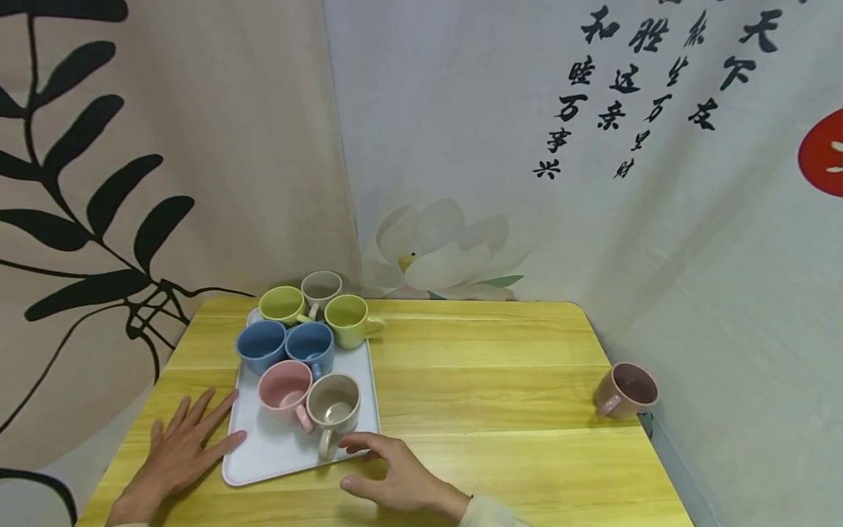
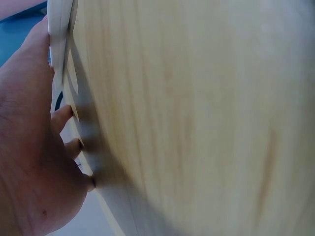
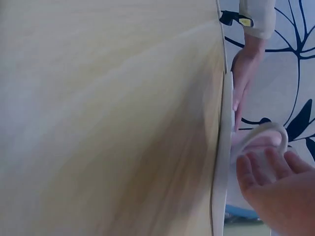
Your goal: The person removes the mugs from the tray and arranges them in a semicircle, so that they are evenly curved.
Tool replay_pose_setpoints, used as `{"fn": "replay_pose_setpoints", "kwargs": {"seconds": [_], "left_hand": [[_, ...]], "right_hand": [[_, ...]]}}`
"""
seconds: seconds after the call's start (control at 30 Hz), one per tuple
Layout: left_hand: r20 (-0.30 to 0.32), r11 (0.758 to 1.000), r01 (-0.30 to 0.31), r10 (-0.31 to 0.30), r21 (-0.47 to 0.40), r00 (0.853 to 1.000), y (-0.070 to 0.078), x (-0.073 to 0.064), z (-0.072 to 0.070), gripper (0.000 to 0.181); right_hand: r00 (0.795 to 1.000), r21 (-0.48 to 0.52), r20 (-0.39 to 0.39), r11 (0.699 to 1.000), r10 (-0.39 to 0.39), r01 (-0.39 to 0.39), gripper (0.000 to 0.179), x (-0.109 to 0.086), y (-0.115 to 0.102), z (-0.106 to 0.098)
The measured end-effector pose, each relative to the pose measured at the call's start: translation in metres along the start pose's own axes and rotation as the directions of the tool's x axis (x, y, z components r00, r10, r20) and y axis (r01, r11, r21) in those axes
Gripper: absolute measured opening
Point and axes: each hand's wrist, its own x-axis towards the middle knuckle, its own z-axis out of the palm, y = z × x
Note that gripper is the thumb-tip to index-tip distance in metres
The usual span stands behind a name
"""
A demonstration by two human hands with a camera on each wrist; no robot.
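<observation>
Nearest the camera, low in the middle of the head view, the right hand [image 1: 395,472] has thumb and fingers parted around nothing, just beside the handle [image 1: 326,443] of a beige mug [image 1: 334,404]; whether a fingertip brushes it is hard to tell. At lower left, the left hand [image 1: 181,450] lies with fingers spread, thumb and forefinger at the edge of a white tray [image 1: 263,461] on which the mug stands. Probably glazed ceramic, the mug should be stiff, fairly light, slippery and breakable, so the handle, pointing toward the bottom of the frame, seems the place to take hold.
</observation>
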Motion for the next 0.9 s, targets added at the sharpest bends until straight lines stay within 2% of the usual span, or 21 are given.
{"fn": "replay_pose_setpoints", "kwargs": {"seconds": [0.37,0.5,0.7,0.9], "left_hand": [[0.008,1.0,0.013,-0.013,0.008,1.0,0.0,0.0,0.001,0.096],[0.006,1.0,0.008,-0.008,0.004,1.0,-0.002,-0.001,0.003,0.097],[-0.004,1.0,-0.003,0.003,-0.003,1.0,-0.004,0.0,0.002,0.095],[-0.016,1.0,-0.016,0.016,-0.002,1.0,-0.003,0.0,0.0,0.094]], "right_hand": [[0.999,-0.054,0.026,0.998,-0.027,0.028,0.055,0.01,0.005,0.017],[1.0,-0.004,0.021,1.0,-0.009,0.01,0.055,0.013,0.007,0.023],[0.998,0.114,-0.005,0.991,0.068,-0.067,0.055,0.019,0.005,0.03],[0.99,0.152,-0.056,0.981,0.131,-0.122,0.053,0.018,0.002,0.032]]}}
